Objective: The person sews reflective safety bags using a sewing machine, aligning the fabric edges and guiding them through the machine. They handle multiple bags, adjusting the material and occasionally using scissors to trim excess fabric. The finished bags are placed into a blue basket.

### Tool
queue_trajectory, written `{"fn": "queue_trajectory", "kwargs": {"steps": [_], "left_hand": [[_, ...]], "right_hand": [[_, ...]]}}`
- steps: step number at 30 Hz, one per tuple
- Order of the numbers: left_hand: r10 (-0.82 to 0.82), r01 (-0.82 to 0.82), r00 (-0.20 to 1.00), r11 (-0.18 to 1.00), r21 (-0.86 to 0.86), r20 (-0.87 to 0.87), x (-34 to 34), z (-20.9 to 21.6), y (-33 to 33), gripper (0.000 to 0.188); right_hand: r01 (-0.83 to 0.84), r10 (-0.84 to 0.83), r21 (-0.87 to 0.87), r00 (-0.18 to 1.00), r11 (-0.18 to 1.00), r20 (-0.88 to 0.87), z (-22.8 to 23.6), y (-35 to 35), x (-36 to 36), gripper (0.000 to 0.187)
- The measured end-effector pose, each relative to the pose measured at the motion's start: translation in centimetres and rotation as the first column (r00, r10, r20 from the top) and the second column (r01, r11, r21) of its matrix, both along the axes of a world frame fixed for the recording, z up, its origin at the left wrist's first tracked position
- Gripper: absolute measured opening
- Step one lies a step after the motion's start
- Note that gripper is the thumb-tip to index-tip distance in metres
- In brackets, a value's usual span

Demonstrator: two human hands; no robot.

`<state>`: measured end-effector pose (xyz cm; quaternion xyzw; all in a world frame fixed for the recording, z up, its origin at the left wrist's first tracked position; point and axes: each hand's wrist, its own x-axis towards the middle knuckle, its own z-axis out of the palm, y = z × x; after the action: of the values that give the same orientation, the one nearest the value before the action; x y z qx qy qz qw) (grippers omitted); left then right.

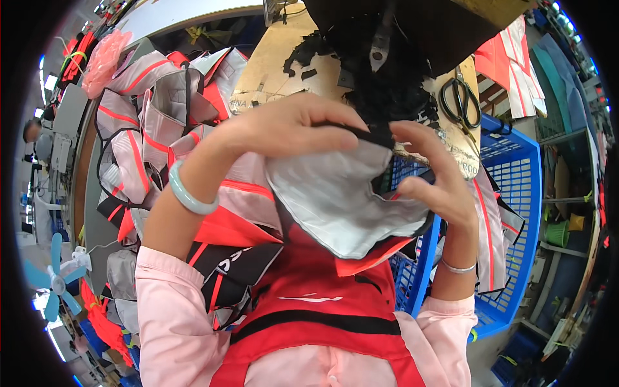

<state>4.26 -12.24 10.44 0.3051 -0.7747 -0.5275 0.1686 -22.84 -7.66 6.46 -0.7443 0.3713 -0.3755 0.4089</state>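
Note:
A grey-white fabric piece [329, 187] with black-bound edges and an orange-red strip hangs in front of my red apron [316, 303]. My left hand [303, 126] is closed on its upper black edge, fingers on top and pointing right. On the other side my right hand [438, 174] curls round the right part of the piece. Its index fingertip meets the black edge and its thumb lies lower, on the fabric. Both hands are a little blurred, and the fingertips under the cloth are hidden.
Just beyond stands a dark machine [419, 32] on a worn work plate [271, 61], with black scraps [387, 97] and black-handled scissors [460, 103]. Pink and grey sewn pieces [148, 116] are heaped at left. A blue plastic basket [525, 187] with pieces stands at right; a fan [57, 277] at far left.

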Motion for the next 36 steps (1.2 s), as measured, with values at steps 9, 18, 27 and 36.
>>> {"fn": "queue_trajectory", "kwargs": {"steps": [9,18,27,36], "left_hand": [[0.103,-0.061,0.966,0.982,-0.177,0.238,1.5,0.2,6.5,0.03],[0.344,-0.298,0.938,0.852,-0.43,0.032,1.3,-3.1,9.7,0.018],[0.384,-0.036,0.849,0.729,-0.683,0.364,1.9,-3.0,9.4,0.018],[0.407,-0.31,0.905,0.443,-0.841,-0.119,0.4,-2.1,15.5,0.061]], "right_hand": [[0.054,-0.07,0.347,0.997,0.936,0.032,1.4,5.7,1.1,0.022],[0.333,-0.329,0.235,0.943,0.913,-0.055,0.1,7.3,-1.3,0.029],[0.337,-0.294,0.27,0.937,0.902,-0.187,0.9,7.8,0.3,0.023],[0.283,-0.341,0.297,0.926,0.912,0.164,3.1,10.7,-1.6,0.026]]}}
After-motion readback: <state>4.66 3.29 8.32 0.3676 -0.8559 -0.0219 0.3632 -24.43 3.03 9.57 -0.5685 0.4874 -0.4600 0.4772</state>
